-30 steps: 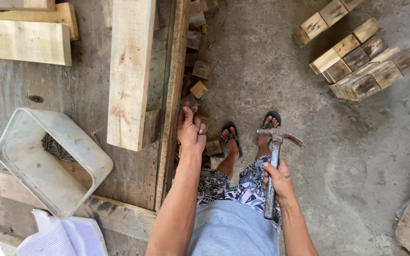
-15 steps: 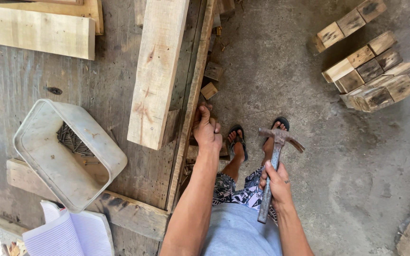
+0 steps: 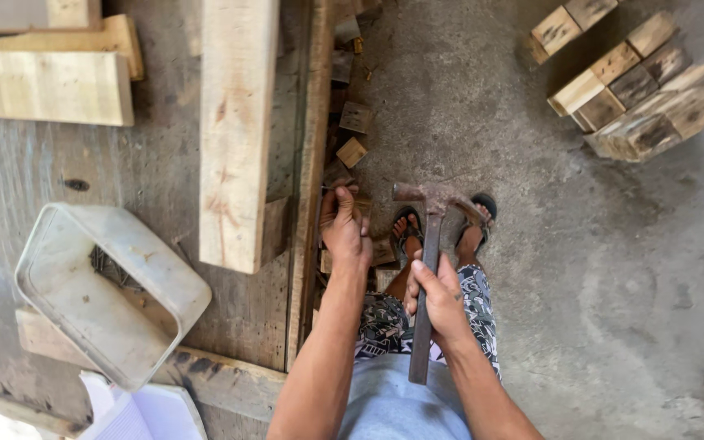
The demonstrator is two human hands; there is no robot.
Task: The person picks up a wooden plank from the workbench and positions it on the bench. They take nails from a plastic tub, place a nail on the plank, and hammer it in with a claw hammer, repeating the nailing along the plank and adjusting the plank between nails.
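Observation:
My right hand (image 3: 440,300) grips the handle of a rusty claw hammer (image 3: 428,198). Its head hangs level with my left hand, just to the right of it. My left hand (image 3: 345,230) rests against the side edge of the wooden workbench (image 3: 310,147). Its fingertips pinch what looks like a thin nail (image 3: 325,189) against that edge. A long pale plank (image 3: 234,130) lies on the bench just left of that hand. My feet in sandals (image 3: 405,228) stand on the concrete floor below.
A white plastic tub (image 3: 152,273) holding several nails sits on the bench at the left, with an open notebook (image 3: 152,414) below it. More planks (image 3: 42,85) lie at the top left. Stacked wooden blocks (image 3: 629,81) sit on the floor at the top right, and small offcuts (image 3: 354,151) lie by the bench.
My right hand has brought the hammer leftward, so its head is now close beside my left hand. The left hand has stayed at the bench edge.

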